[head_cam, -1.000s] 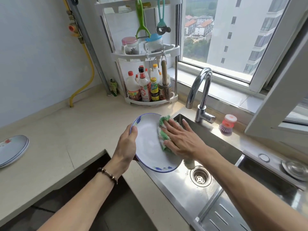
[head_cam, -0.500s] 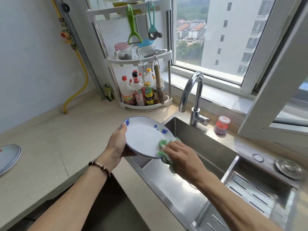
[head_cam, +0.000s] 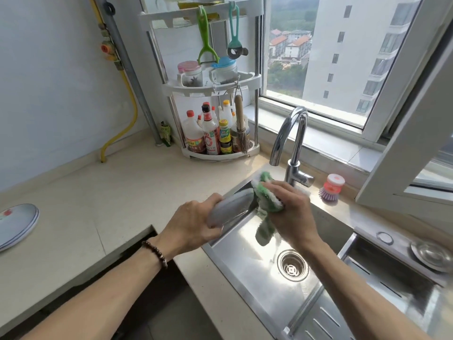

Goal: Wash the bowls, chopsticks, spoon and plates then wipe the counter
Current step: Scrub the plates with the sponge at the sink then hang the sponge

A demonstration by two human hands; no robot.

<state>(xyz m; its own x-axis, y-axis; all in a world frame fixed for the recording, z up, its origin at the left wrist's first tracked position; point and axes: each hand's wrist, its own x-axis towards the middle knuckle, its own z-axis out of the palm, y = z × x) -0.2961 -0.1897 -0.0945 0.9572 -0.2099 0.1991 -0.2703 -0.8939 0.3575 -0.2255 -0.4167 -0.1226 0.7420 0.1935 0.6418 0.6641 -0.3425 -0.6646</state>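
You've flipped the plate (head_cam: 230,204): face was up a moment ago, now its back shows, held over the sink (head_cam: 257,278). Left hand (head_cam: 193,224) grips its rim; right hand (head_cam: 291,214) clutches the green cloth (head_cam: 266,195) against the edge. Front looks scrubbed; back next. Two plates (head_cam: 17,224) wait on the surface (head_cam: 98,204).

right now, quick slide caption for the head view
Left hand holds a plate over the sink while the right hand scrubs it with a green cloth.
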